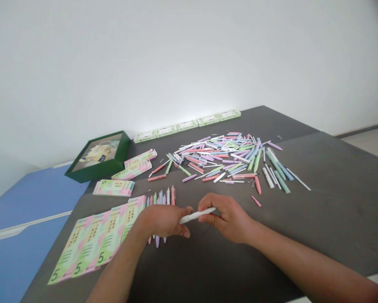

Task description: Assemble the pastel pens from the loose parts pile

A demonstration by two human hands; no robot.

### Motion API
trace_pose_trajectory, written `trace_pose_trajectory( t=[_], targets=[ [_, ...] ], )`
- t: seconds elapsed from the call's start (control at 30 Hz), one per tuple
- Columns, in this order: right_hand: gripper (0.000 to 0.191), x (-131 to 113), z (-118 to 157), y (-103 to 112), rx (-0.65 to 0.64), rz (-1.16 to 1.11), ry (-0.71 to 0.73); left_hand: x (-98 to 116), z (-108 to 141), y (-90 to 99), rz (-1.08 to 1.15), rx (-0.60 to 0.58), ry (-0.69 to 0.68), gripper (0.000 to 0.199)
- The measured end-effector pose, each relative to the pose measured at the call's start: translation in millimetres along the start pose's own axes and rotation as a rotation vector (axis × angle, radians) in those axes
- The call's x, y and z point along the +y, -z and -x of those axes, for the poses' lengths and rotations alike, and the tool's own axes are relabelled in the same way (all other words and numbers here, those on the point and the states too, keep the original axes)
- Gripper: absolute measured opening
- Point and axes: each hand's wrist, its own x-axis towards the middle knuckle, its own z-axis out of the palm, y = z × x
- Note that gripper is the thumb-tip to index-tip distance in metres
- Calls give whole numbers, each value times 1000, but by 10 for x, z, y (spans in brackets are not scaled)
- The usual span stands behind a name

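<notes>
Between the two hands, above the dark table [315, 235], a white pen barrel [196, 215] is held at a slant. It is pinched by the fingers and thumb of the right hand [226, 219], which is nearly closed. The left hand [163, 221] is curled, with its fingers laid against the barrel's nearer end; whether that end is gripped cannot be told. Partly behind the left hand, a row of pastel pens [161, 198] is laid side by side, their lower ends showing below the hand. To the left of the row, printed cards [94, 248] marked with a 5 are spread edge to edge, and a further card [114, 187] is set farther back. Beyond the hands, a loose heap of pen parts [220, 158] is scattered across the table. An open green box [97, 156] is placed near the far left corner, and a line of small boxes [187, 125] is ranged along the far edge. A blue surface [27, 210] is seen beyond the table's left side.
</notes>
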Motion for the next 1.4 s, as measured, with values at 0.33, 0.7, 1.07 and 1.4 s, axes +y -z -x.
trace_pose_trajectory(
  t=[0.33, 0.7, 1.07, 1.4],
  targets=[
    [15, 7, 3, -26, 1, 16, 44, -9, -26, -41, 29, 16, -13, 42],
    [23, 53, 2, -77, -25, 31, 76, 43, -12, -30, 6, -14, 4, 43],
    [31, 95, 16, -118, -26, 127, 58, 86, 11, -35, -14, -1, 26, 56],
    [15, -38, 44, -30, -114, 130, 33, 84, 1, -17, -23, 6, -5, 47]
  ],
)
